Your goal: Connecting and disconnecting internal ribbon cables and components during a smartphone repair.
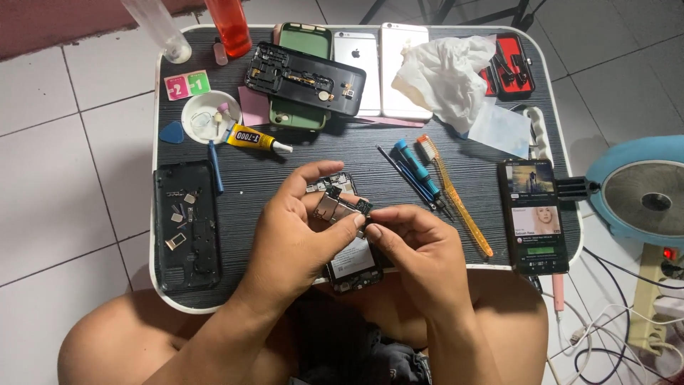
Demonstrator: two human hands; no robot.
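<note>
A small phone circuit board [339, 205] with metal shields is held up over a dark striped table [320, 150]. My left hand [299, 228] grips the board from the left with thumb and fingers. My right hand [417, 246] pinches its right edge with the fingertips. Beneath both hands lies an opened phone body [353, 267], partly hidden by them.
A black phone frame [187, 227] lies at the left. At the back are a black back cover [306, 77], two phones, crumpled tissue [445, 71], a glue tube [256, 139] and a white dish [210, 117]. Screwdrivers [417, 171], a toothbrush [456, 196] and a lit phone [533, 217] sit right.
</note>
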